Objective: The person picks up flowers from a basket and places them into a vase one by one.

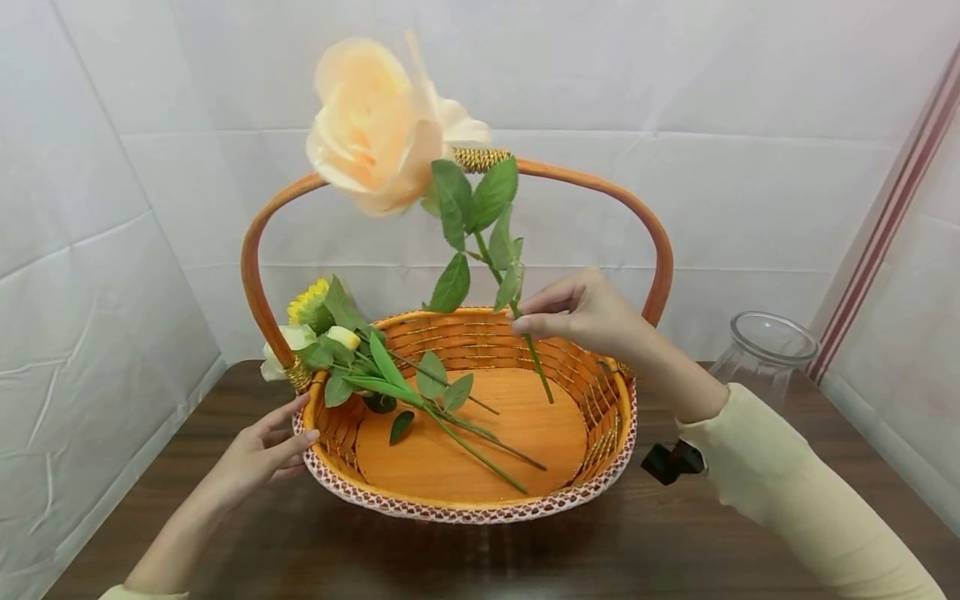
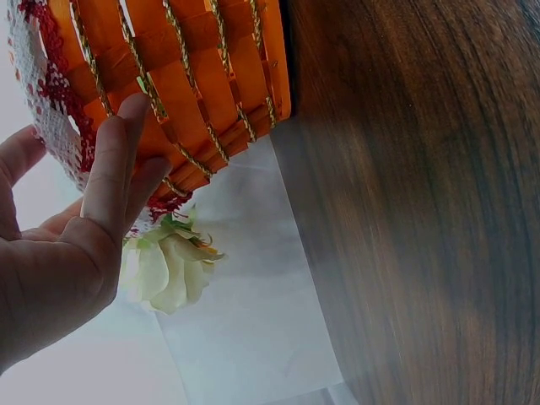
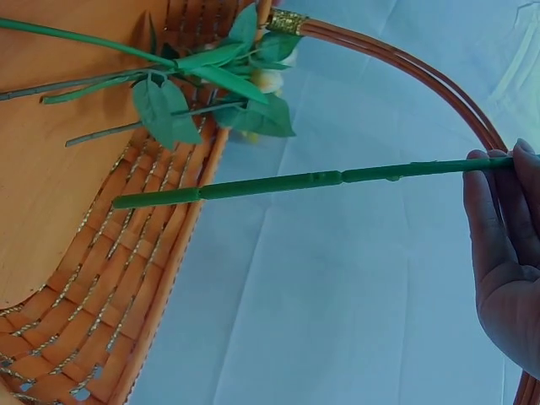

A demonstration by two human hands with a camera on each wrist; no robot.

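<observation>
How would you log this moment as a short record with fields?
right hand: pinches the stem of a peach rose
rose: bloom up, stem tilted, lower end over the basket
left hand: touches the left rim of the woven basket
basket contents: sunflower and white flower among leafy stems, blooms at the left rim
handle: orange, arched, gold wrapping on top
behind right arm: clear glass jar
surface: dark wood-grain table

There were two hands (image 1: 258, 454) (image 1: 592, 315), two sleeves (image 1: 810, 500), one basket (image 1: 465, 340) with one handle (image 1: 663, 250), one glass jar (image 1: 759, 375), one bench (image 1: 255, 542), one peach rose (image 1: 371, 133), one yellow flower (image 1: 309, 302), one pale bud (image 1: 343, 337), at least one white bloom (image 2: 173, 268) and at least three lying stems (image 3: 76, 37).
</observation>
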